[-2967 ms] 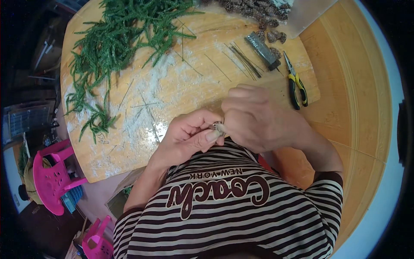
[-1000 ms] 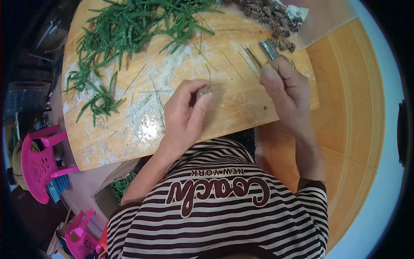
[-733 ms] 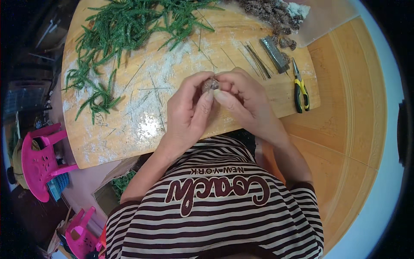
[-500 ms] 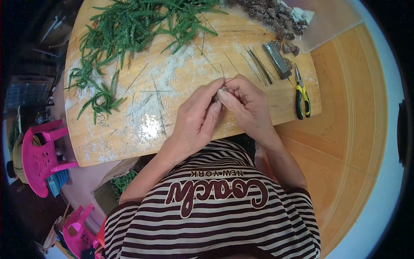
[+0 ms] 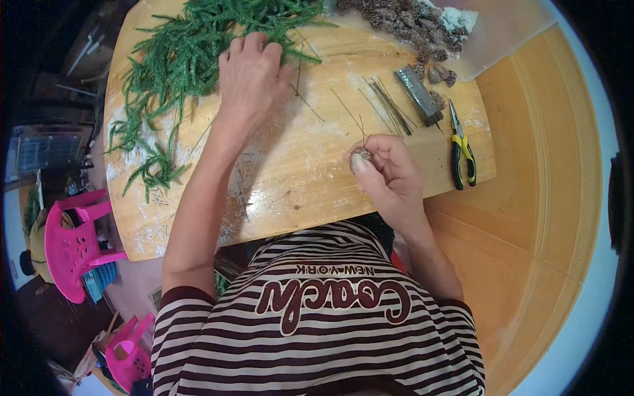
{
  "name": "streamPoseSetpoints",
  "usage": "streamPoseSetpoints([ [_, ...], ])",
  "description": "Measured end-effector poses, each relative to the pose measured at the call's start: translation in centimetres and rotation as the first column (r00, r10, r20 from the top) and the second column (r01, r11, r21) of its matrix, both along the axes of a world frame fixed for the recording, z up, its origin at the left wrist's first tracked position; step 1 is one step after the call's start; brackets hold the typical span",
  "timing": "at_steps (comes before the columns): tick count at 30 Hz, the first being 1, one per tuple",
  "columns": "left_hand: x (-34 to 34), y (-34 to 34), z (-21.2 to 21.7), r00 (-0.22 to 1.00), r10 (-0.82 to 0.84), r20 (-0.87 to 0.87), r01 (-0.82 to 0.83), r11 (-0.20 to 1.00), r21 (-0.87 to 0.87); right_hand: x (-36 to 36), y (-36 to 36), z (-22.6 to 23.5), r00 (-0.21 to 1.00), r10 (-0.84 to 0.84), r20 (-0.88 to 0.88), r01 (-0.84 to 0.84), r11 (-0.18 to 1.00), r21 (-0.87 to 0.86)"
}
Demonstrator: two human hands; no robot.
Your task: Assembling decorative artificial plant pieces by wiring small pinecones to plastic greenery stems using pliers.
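My right hand (image 5: 391, 177) is closed in a pinch on a small brown pine cone (image 5: 361, 158) in front of me. Thin wire ends (image 5: 362, 129) stick up from the cone, away from me. At the far left of the table, my left hand (image 5: 253, 72) reaches over a heap of green artificial pine sprigs (image 5: 181, 56). Its fingers bend down at the heap's edge and their tips are hidden, so whether they grip a sprig does not show.
Loose wires (image 5: 393, 105) lie beside a grey wrapped block (image 5: 419, 96). Pliers with yellow-black handles (image 5: 463, 148) rest near the right edge of the wooden table (image 5: 310, 198). Several pine cones (image 5: 403, 23) are piled at the back. Pink plastic chairs (image 5: 72, 244) stand at left.
My left hand has left the pine cone and moved far and left to the green sprigs. My right hand keeps the cone, now slightly farther right.
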State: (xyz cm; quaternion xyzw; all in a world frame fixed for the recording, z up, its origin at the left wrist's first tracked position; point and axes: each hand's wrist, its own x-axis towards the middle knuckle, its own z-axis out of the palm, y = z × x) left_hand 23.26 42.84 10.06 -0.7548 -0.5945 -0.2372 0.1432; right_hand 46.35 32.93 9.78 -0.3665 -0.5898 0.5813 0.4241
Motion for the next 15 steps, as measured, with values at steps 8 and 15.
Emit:
streamPoseSetpoints([
  [8,-2.4,0.7,-0.1,0.999,-0.011,0.034,0.011,1.0,0.001,1.2,0.2,-0.3,1.0,0.014,-0.012,-0.014,1.0,-0.026],
  [15,-3.6,-3.0,1.2,0.515,0.017,0.857,0.108,0.99,-0.085,0.7,0.6,-0.5,0.998,0.035,0.042,-0.036,0.999,0.016],
])
